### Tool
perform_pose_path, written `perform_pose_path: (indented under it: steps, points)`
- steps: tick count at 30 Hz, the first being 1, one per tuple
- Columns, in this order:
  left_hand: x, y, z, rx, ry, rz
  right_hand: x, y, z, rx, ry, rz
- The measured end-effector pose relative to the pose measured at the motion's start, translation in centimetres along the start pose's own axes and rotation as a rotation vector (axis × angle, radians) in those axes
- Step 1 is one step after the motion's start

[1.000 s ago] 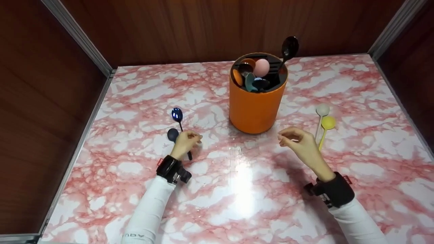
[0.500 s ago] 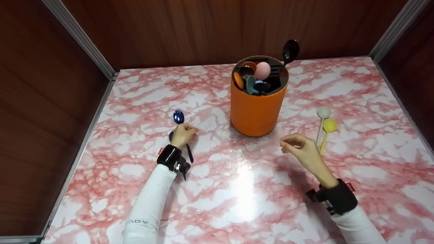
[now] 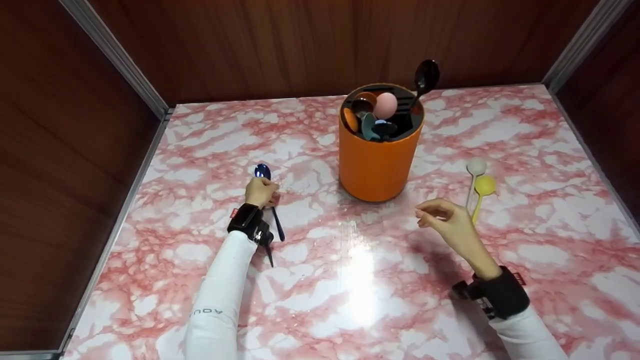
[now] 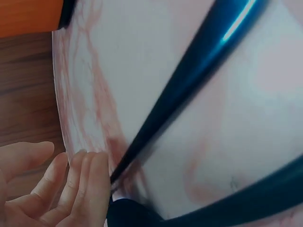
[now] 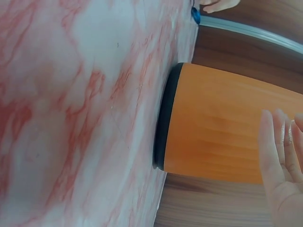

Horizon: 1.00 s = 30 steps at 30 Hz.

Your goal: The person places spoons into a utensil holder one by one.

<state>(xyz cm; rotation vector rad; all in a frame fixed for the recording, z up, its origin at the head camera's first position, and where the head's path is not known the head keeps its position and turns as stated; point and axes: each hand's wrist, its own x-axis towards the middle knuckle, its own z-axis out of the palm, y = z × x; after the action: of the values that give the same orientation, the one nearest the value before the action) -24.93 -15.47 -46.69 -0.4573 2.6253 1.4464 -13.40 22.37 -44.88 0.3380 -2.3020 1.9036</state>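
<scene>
My left hand [image 3: 260, 192] is over the shiny blue spoon [image 3: 262, 171], covering the middle of its handle. In the left wrist view its fingers [image 4: 80, 184] are loosely bent beside the thin part of that handle, with the thumb apart and nothing pinched. A dark spoon [image 4: 130, 213] lies alongside, its head hidden under the hand in the head view. My right hand [image 3: 447, 215] hovers with loosely curved fingers, holding nothing, in front and to the right of the orange utensil holder [image 3: 375, 170]. Just beyond it lie a pale grey spoon [image 3: 476, 166] and a yellow spoon [image 3: 484, 185].
Inside the holder stand several utensils, among them a pink one [image 3: 385, 105], a teal one [image 3: 369, 126] and a tall black spoon [image 3: 426, 77]. Dark wooden panels [image 3: 300, 50] border the marbled red-and-white table [image 3: 320, 280] at the back and sides.
My left hand has shifted forward and slightly left, from over the dark spoon toward the head of the blue spoon. The right hand stays nearly in place.
</scene>
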Motion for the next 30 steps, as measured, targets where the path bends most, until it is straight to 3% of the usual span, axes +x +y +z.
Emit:
perform_pose_path:
  steps: [1,5,7,8,11,12,16,19,23,24,25,30]
  points:
    - [0.3,-0.1,0.0,0.024,0.008,-0.003,0.2,1.3,-0.3,0.045,-0.022,-0.033]
    - [1.9,-0.7,-0.1,0.08,0.025,-0.053,0.1,1.4,-0.5,0.055,-0.03,-0.05]
    - [4.1,-2.6,0.3,0.075,0.032,-0.027,0.1,1.3,-0.5,0.057,-0.026,-0.026]
    - [5.6,-3.9,0.7,0.07,0.051,-0.003,-0.2,0.1,-0.2,0.009,-0.005,0.006]
    - [10.5,-8.3,1.8,0.117,0.098,0.111,-0.3,-0.1,-0.2,0.002,0.001,0.041]
    - [12.5,-9.8,2.2,0.153,0.107,0.105,-0.3,-0.2,-0.2,0.0,0.003,0.051]
    - [17.9,-14.4,3.8,0.332,0.21,0.142,-0.4,-0.6,-0.2,-0.017,0.005,0.079]
    - [22.7,-18.5,5.3,0.398,0.269,0.148,-0.5,-1.4,-0.1,-0.028,0.005,0.086]
    - [29.1,-23.9,7.1,0.434,0.261,0.144,-0.7,-2.5,0.0,-0.036,0.006,0.09]
    - [30.1,-24.6,7.4,0.436,0.256,0.145,-0.7,-2.6,0.0,-0.04,0.006,0.093]
    - [30.1,-24.5,7.4,0.437,0.242,0.146,-0.7,-2.7,0.0,-0.045,0.004,0.094]
    - [26.7,-21.2,6.5,0.433,0.227,0.148,-0.8,-2.8,-0.2,-0.049,0.003,0.09]
